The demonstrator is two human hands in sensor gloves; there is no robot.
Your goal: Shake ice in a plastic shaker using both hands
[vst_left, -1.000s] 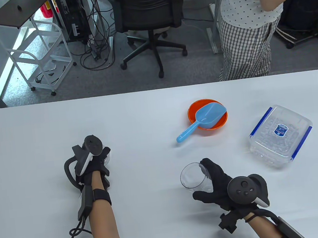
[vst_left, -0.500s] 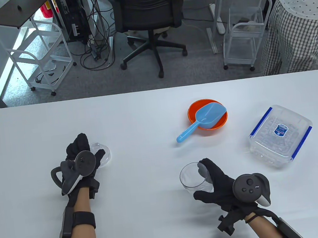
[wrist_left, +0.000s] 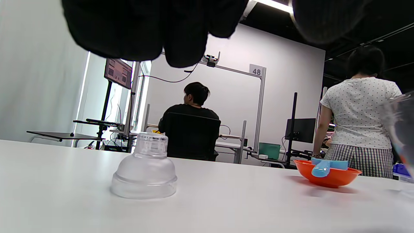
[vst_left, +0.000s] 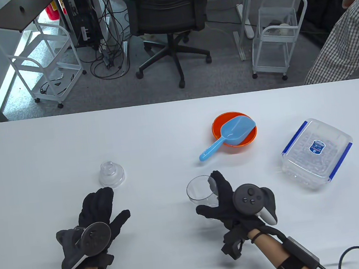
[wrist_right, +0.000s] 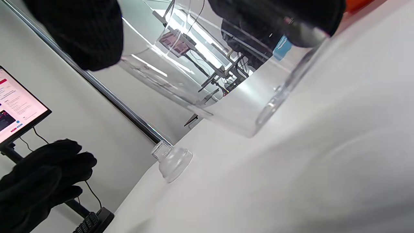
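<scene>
The clear plastic shaker cup (vst_left: 200, 191) (wrist_right: 223, 87) stands open-topped on the white table (vst_left: 153, 131), and my right hand (vst_left: 220, 197) grips its right side with fingers and thumb curled round it. The shaker's clear domed lid (vst_left: 111, 174) (wrist_left: 144, 171) (wrist_right: 171, 160) sits alone on the table to the left. My left hand (vst_left: 99, 211) lies flat and empty a little nearer than the lid, fingers straight, not touching it. A lidded clear box of ice (vst_left: 317, 152) with blue clips is at the right.
An orange bowl (vst_left: 251, 133) (wrist_left: 328, 176) holds a blue scoop (vst_left: 228, 135) behind the cup, handle pointing left. A person in a checked skirt (vst_left: 348, 50) stands beyond the table's far right corner. An office chair (vst_left: 167, 16) and white carts (vst_left: 276, 32) stand past the far edge.
My left hand let go of the lid and drew back toward me, leaving the lid on the table. My right hand slid the cup a little left and away. The person walked right.
</scene>
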